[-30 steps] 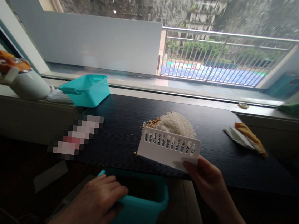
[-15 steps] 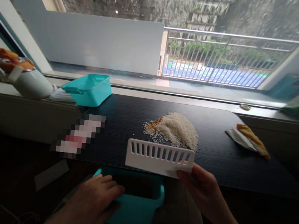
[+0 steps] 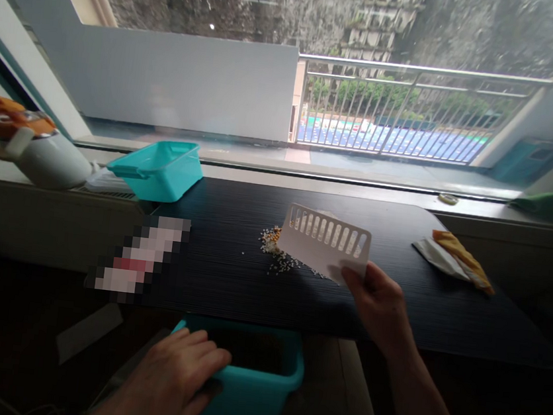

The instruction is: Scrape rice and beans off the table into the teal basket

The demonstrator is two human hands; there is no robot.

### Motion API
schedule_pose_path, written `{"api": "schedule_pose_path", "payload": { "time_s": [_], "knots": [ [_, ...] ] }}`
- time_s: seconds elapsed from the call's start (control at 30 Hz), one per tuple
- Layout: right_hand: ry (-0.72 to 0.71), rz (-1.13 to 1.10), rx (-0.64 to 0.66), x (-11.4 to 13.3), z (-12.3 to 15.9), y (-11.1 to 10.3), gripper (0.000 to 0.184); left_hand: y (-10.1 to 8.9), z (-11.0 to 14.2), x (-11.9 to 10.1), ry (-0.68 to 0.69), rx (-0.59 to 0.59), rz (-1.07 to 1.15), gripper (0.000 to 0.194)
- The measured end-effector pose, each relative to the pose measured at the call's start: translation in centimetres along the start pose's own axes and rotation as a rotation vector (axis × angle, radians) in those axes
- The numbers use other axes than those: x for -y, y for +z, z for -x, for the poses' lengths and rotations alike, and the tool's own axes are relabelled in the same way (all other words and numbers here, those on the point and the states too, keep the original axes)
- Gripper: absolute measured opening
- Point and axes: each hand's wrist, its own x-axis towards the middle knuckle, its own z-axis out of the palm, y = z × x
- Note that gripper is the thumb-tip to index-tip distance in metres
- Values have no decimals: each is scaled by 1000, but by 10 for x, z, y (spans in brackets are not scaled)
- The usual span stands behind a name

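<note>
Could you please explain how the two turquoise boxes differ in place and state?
The far box is at the table's back left corner, while the near box is below its front edge. The left hand holds the near box by its rim; no hand touches the far box. The far box looks bright, the near box shadowed. Both are open-topped.

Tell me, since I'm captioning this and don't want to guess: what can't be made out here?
- Head view: contents of the near turquoise plastic bin, lost in shadow.
- Head view: full spread of the white and orange grains, partly hidden behind the white slotted plastic plate in the right hand.
- Head view: what the pink-and-white patch at left is, blurred by pixelation.
- Head view: floor of the far turquoise plastic bin, hidden by its sides.
</note>
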Motion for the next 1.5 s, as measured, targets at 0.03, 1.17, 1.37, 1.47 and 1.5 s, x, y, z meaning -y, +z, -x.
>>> {"api": "schedule_pose_path", "payload": {
  "time_s": [0.03, 1.17, 1.37, 1.47, 1.5],
  "knots": [
    [6, -9, 4, 1, 2, 0, 27, 0, -1, 0, -8, 4, 0, 30],
    [61, -132, 36, 8, 21, -18, 26, -3, -2, -2, 7, 27, 16, 32],
    [43, -112, 47, 7, 11, -7, 26, -8, -4, -4, 6, 51, 2, 27],
    [48, -123, 85, 7, 12, -5, 26, -9, -4, -4, -1, 43, 21, 30],
    [50, -128, 94, 7, 12, -6, 26, -8, -4, -4, -2, 33, 27, 31]
  ]
}}
